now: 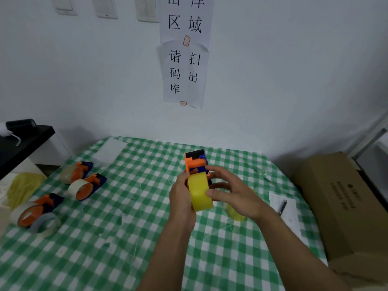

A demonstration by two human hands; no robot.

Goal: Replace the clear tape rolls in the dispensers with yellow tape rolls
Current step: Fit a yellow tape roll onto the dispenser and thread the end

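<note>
Yellow tape roll: centre frame, held above the tabletop, on edge in the dispenser, whose head points toward the wall. Left hand curls round its left face. Right hand fingers pinch the right rim; the roll is possibly not yet fully seated.

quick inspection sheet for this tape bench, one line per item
surface: checked tablecloth, green and white
job's things: held dispenser with yellow tape roll against it; far dispenser, middle dispenser, near dispenser at left, each with a clear roll; second yellow roll behind the right wrist
clutter: loose clear roll near left; paper with pen at right; plastic bag at the back
grippers: left hand grips the held dispenser; right hand grips the yellow tape roll
cables: nothing seen
surroundings: cardboard box at right; black shelf at left; paper signs on the wall
</note>
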